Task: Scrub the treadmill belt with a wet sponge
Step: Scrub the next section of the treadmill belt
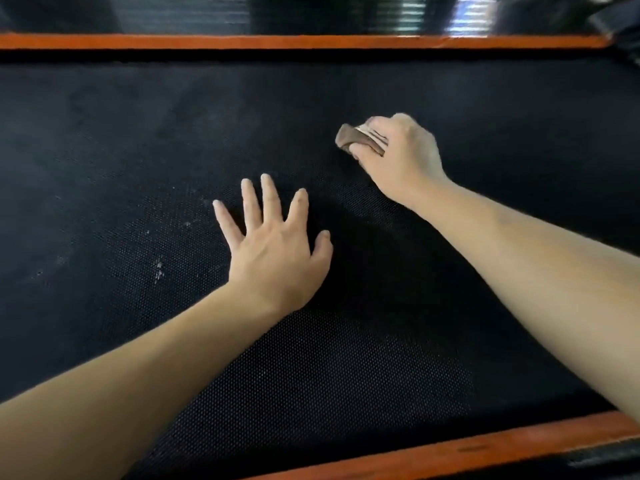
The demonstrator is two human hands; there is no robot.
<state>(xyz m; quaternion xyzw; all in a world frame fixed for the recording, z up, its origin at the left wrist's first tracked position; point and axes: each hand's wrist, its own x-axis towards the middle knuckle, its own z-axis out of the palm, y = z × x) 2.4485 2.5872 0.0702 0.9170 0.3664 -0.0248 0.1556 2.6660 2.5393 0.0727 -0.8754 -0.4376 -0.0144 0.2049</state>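
Head view, near to far. Count: two hands, two bare forearms, one sponge, one belt, two orange side rails.

Nearest: orange side rail [450, 448], running slantwise across the bottom right corner.

Above it, the black treadmill belt [138, 133] fills most of the frame; fine dotted weave is visible in the near half. Both forearms enter from the bottom edge over the belt.

Left hand [277, 258]: palm down, flat on the belt near centre, all five fingers straight and spread, holding nothing.

A few whitish specks [158, 270] lie on the belt left of this hand, apart from it; the exact number is not clear.

Right hand [398, 157]: farther up the belt, right of centre, well apart from the left hand. Fingers curled round one brown sponge [349, 138]; one end sticks out left past the fingers. The sponge is low against the belt; motion blur, so contact cannot be confirmed.

Farthest: second orange side rail [277, 41] across the top, then a glossy black surface [346, 15] behind it.
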